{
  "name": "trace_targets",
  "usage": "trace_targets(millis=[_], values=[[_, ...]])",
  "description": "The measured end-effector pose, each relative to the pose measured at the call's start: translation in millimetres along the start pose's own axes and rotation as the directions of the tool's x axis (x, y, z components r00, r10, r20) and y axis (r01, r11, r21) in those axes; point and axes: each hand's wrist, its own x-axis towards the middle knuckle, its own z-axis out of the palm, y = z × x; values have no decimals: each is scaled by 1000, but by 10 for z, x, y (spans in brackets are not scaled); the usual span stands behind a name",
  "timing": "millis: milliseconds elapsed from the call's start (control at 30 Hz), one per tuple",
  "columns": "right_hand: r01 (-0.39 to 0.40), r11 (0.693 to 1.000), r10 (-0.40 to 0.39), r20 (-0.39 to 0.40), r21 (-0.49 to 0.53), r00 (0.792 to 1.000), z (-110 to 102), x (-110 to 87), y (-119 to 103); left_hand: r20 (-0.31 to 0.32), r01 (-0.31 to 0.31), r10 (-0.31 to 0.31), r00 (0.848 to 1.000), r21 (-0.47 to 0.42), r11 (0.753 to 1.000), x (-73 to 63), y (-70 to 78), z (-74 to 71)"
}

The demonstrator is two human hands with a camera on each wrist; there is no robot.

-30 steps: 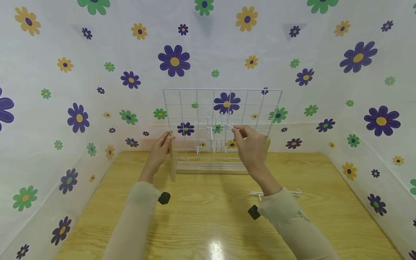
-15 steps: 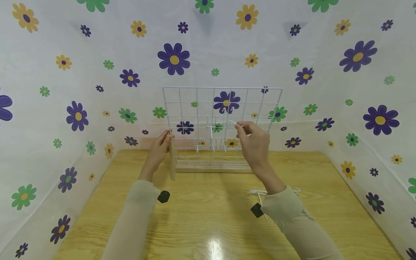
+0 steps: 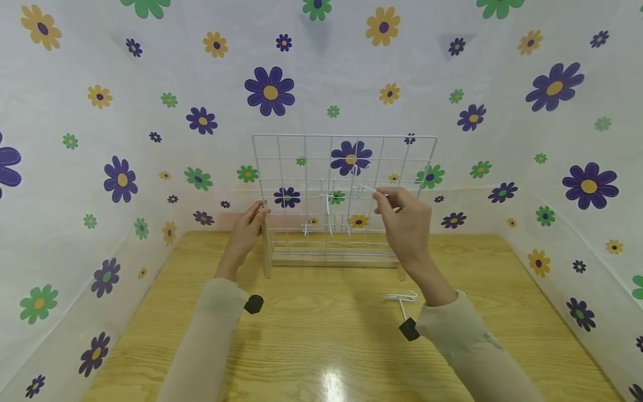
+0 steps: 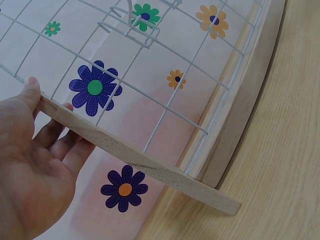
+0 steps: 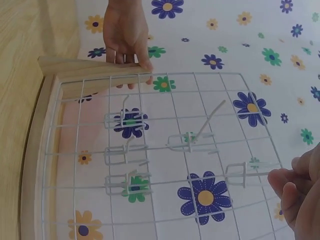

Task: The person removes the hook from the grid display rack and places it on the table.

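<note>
A white wire grid panel (image 3: 344, 135) stands upright in a wooden base (image 3: 331, 261). My left hand (image 3: 245, 229) grips the wooden side post (image 4: 135, 157) at the panel's left edge, thumb on one face and fingers behind. Between right thumb and fingertips, my right hand (image 3: 408, 226) pinches the arm of a white wire hook (image 5: 244, 174), its prongs up and close to the grid, right of centre; whether they touch the wires I cannot tell. Several like hooks hang on the grid: one higher hook (image 5: 192, 142) and a lower row with an end hook (image 5: 126, 186).
More white wire hooks (image 3: 401, 297) lie on the wooden table (image 3: 301, 335), by my right wrist. A flower-print sheet (image 3: 211, 72) encloses the back and sides. Black wrist cameras, such as the left one (image 3: 254, 304), jut from both sleeves.
My right hand has moved to the right with the hook along the front of the grid, and slightly upward at first. The left hand keeps its grip on the post.
</note>
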Motion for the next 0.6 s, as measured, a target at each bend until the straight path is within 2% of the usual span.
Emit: trace_targets(millis=[600], values=[[-67,998,67,-13,4,998,-382,-75,17,4,16,-15,1000,-28,999,-15,27,9]])
